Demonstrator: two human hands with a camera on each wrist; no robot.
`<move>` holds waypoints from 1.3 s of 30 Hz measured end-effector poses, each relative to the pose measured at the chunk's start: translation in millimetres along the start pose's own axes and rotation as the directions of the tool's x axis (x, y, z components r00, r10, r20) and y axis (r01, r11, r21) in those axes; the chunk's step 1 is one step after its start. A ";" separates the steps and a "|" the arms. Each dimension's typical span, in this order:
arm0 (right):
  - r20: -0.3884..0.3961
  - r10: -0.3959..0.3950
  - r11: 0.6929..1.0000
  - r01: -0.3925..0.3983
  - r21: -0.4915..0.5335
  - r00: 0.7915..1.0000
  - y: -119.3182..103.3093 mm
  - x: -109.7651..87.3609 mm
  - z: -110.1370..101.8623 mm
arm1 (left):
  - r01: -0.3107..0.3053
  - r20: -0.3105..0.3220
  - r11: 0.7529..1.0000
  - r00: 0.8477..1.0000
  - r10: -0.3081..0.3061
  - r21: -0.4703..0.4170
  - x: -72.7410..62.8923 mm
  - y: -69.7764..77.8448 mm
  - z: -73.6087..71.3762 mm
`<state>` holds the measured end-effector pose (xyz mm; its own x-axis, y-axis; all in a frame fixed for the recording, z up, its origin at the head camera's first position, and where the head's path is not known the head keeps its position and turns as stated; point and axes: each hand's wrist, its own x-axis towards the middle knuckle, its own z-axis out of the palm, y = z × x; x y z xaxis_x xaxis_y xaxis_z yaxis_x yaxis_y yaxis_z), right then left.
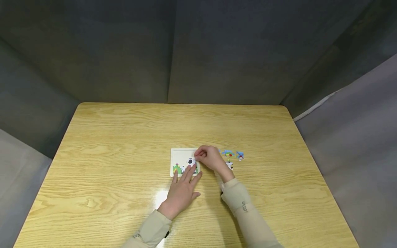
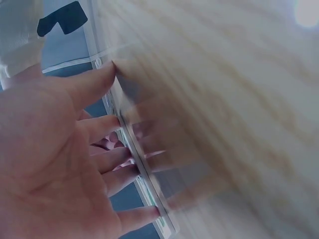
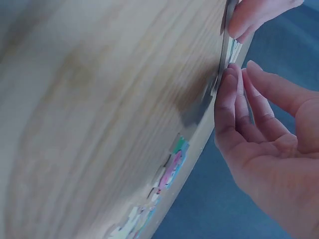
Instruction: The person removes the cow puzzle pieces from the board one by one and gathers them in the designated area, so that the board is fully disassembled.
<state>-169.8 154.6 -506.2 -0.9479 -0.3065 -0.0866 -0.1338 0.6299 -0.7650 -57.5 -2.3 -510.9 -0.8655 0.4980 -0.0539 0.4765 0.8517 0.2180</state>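
Note:
A pale jigsaw puzzle tray (image 1: pixel 176 154) lies on the table with several picture pieces fitted along its lower part, among them a green piece (image 1: pixel 177 168). My left hand (image 1: pixel 181 193) rests with spread, straight fingers over the tray's near edge, fingertips on the pieces. At the tray's right side my right hand (image 1: pixel 211 158) pinches with thumb and fingertips at a white puzzle piece with a black patch (image 1: pixel 190 161); its held edge is mostly hidden by the fingers. In the right wrist view the thumb and fingers (image 3: pixel 227 99) come together beside the tray's edge.
Several loose puzzle pieces (image 1: pixel 228 153) lie right of the tray, one blue and red (image 1: pixel 240 155), one partly behind the right wrist (image 1: pixel 229 164). The wooden table (image 1: pixel 124 137) reaches back to dark grey curtains (image 1: pixel 124 51).

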 end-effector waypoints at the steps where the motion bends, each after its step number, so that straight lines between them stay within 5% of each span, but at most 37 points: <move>1: 0.002 0.001 1.000 -0.001 -0.010 1.000 -1.4 0.3 0.2 | 0.001 0.001 1.000 1.000 -0.001 -0.004 0.0 0.1 0.2; 22: 0.047 0.025 0.996 -0.021 -0.086 0.999 -11.4 5.6 3.0 | -0.001 0.023 1.000 1.000 0.002 -0.016 -1.1 1.6 0.6; 39: 0.089 0.035 0.999 -0.036 0.011 0.995 -14.2 5.0 -1.4 | -0.007 0.012 1.000 1.000 0.007 -0.007 -0.4 1.3 0.4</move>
<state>-173.1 145.1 -494.9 -0.9224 -0.3469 -0.1697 -0.0964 0.6324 -0.7686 -56.5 -1.3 -511.0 -0.8602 0.5059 -0.0644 0.4813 0.8471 0.2251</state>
